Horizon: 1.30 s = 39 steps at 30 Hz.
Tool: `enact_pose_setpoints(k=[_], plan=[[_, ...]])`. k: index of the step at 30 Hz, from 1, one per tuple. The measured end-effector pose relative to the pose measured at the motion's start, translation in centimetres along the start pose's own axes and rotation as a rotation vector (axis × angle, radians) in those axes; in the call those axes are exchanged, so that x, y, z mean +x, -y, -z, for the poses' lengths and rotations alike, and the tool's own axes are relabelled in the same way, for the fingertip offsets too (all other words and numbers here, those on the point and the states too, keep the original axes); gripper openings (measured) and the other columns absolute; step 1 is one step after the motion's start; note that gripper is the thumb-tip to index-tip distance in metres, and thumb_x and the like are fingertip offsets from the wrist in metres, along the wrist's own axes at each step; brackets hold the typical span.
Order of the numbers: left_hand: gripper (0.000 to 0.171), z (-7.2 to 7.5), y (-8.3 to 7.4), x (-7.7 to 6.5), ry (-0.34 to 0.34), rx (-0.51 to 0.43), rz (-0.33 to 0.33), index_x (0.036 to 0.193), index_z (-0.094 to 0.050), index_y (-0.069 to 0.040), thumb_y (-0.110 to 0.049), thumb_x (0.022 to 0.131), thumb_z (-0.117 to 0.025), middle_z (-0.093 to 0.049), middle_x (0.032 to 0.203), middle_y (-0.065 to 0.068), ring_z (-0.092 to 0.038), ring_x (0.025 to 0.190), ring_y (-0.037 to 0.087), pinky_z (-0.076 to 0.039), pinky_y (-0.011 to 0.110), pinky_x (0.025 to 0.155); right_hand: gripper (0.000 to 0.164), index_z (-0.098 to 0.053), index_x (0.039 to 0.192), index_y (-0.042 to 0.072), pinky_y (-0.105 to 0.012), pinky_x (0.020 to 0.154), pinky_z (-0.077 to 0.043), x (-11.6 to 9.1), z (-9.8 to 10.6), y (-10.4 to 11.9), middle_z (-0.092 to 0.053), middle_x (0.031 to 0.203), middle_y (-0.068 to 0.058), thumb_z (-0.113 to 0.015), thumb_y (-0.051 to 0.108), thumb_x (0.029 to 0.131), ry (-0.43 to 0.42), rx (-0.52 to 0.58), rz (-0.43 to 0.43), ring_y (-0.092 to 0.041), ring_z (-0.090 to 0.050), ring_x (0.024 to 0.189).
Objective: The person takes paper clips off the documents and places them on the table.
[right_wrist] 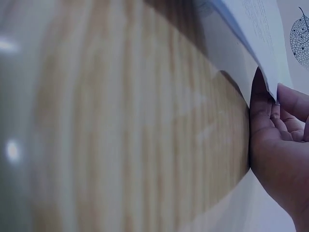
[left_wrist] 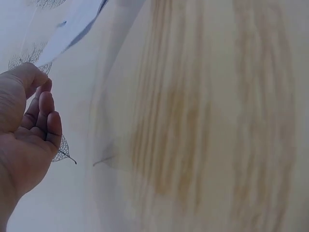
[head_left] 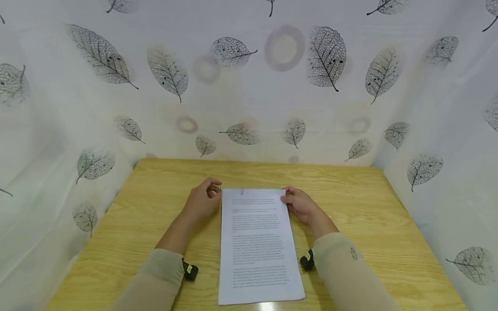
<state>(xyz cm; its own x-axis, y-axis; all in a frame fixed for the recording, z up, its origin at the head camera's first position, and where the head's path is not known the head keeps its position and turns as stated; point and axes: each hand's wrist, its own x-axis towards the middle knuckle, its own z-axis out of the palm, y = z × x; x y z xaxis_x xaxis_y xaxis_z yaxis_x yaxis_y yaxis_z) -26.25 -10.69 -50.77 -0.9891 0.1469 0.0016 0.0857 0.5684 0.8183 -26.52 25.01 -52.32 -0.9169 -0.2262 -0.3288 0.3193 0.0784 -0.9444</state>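
Observation:
A stack of printed white sheets (head_left: 258,246) lies lengthwise before me, with a dark paper clip (head_left: 242,191) on its top edge. My right hand (head_left: 301,206) pinches the upper right corner, thumb on the top page and fingers beneath. In the right wrist view that paper corner (right_wrist: 270,92) is lifted off the table, beside the thumb. At the upper left corner, my left hand (head_left: 204,198) has its fingers curled, thumb and forefinger together on a small green piece (head_left: 220,188), thin like a paper clip. Most of this piece is hidden by the fingertips.
The sheets lie on a wood-grain table (head_left: 350,203). White curtains (head_left: 249,95) with leaf prints hang behind it and along both sides. A black wrist camera (head_left: 190,271) sits at the left cuff, and another black camera (head_left: 307,260) at the right cuff.

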Motion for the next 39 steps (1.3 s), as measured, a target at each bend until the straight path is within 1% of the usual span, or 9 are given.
enact_pose_setpoints(k=[10, 16, 19, 22, 24, 29, 31, 33, 39], plan=[[0.038, 1.9, -0.1, -0.1, 0.000, 0.033, 0.006, 0.145, -0.066, -0.018, -0.022, 0.107, -0.068, -0.076, 0.123, 0.007, -0.064, 0.101, 0.023, -0.053, 0.033, 0.082, 0.019, -0.054, 0.130, 0.001, -0.021, 0.088, -0.055, 0.0, 0.0, 0.0, -0.068, 0.118, 0.000, -0.052, 0.003, 0.112, -0.005, 0.001, -0.006, -0.008, -0.064, 0.103], [0.039, 2.5, 0.7, 0.4, 0.017, 0.066, 0.022, 0.147, -0.065, -0.017, -0.021, 0.108, -0.068, -0.076, 0.126, 0.010, -0.065, 0.104, 0.025, -0.054, 0.030, 0.078, 0.020, -0.055, 0.131, -0.001, -0.022, 0.088, -0.054, -0.2, 0.2, 0.0, -0.069, 0.122, -0.003, -0.053, 0.005, 0.112, -0.012, -0.018, -0.008, -0.010, -0.064, 0.103], [0.039, 2.9, 1.3, 0.6, 0.029, 0.067, 0.036, 0.147, -0.064, -0.015, -0.020, 0.108, -0.068, -0.075, 0.128, 0.013, -0.068, 0.109, 0.027, -0.057, 0.031, 0.081, 0.019, -0.056, 0.130, -0.001, -0.022, 0.088, -0.054, -0.1, 0.2, 0.0, -0.069, 0.121, -0.004, -0.053, 0.005, 0.112, -0.016, -0.017, -0.011, -0.011, -0.064, 0.103], [0.039, 3.5, 2.0, 1.1, 0.044, 0.071, 0.058, 0.147, -0.063, -0.013, -0.019, 0.109, -0.066, -0.074, 0.131, 0.015, -0.071, 0.116, 0.032, -0.061, 0.040, 0.092, 0.018, -0.057, 0.128, 0.000, -0.022, 0.088, -0.054, -0.1, 0.1, 0.0, -0.068, 0.120, -0.004, -0.053, 0.004, 0.112, -0.016, -0.014, -0.012, -0.011, -0.064, 0.103], [0.038, 3.8, 3.3, 1.8, 0.052, 0.082, 0.071, 0.147, -0.063, -0.014, -0.020, 0.109, -0.065, -0.074, 0.132, 0.015, -0.070, 0.121, 0.034, -0.060, 0.047, 0.099, 0.018, -0.056, 0.129, -0.001, -0.022, 0.088, -0.054, -0.1, 0.1, 0.0, -0.068, 0.119, -0.003, -0.053, 0.004, 0.112, -0.014, -0.013, -0.012, -0.011, -0.064, 0.103], [0.037, 3.3, 10.3, 5.5, 0.055, 0.131, 0.054, 0.146, -0.063, -0.029, -0.032, 0.109, -0.064, -0.073, 0.131, 0.004, -0.069, 0.124, 0.030, -0.057, 0.052, 0.105, 0.020, -0.055, 0.131, -0.002, -0.021, 0.088, -0.054, 0.0, 0.2, 0.2, -0.068, 0.118, -0.002, -0.053, 0.004, 0.112, -0.019, -0.008, -0.021, -0.010, -0.064, 0.102], [0.037, 3.1, 11.8, 6.3, 0.054, 0.162, 0.044, 0.146, -0.063, -0.031, -0.034, 0.109, -0.064, -0.073, 0.131, 0.002, -0.069, 0.125, 0.029, -0.057, 0.053, 0.106, 0.019, -0.055, 0.131, -0.001, -0.021, 0.088, -0.054, 0.0, 0.3, 0.2, -0.068, 0.118, -0.001, -0.053, 0.005, 0.112, -0.021, -0.004, -0.028, -0.010, -0.064, 0.102], [0.037, 3.3, 11.6, 6.3, 0.061, 0.189, 0.043, 0.145, -0.064, -0.027, -0.031, 0.109, -0.064, -0.073, 0.133, 0.005, -0.069, 0.126, 0.032, -0.056, 0.055, 0.109, 0.017, -0.055, 0.129, 0.000, -0.022, 0.087, -0.055, 0.1, 0.3, 0.2, -0.067, 0.116, -0.001, -0.054, 0.004, 0.112, -0.025, 0.002, -0.033, -0.010, -0.065, 0.101], [0.038, 4.3, 9.2, 5.1, 0.099, 0.194, 0.032, 0.145, -0.067, -0.010, -0.020, 0.108, -0.065, -0.073, 0.134, 0.017, -0.068, 0.126, 0.039, -0.054, 0.058, 0.111, 0.014, -0.056, 0.125, 0.002, -0.023, 0.086, -0.056, 0.1, 0.3, 0.1, -0.068, 0.115, -0.002, -0.054, 0.003, 0.111, -0.021, 0.007, -0.038, -0.011, -0.066, 0.100]])
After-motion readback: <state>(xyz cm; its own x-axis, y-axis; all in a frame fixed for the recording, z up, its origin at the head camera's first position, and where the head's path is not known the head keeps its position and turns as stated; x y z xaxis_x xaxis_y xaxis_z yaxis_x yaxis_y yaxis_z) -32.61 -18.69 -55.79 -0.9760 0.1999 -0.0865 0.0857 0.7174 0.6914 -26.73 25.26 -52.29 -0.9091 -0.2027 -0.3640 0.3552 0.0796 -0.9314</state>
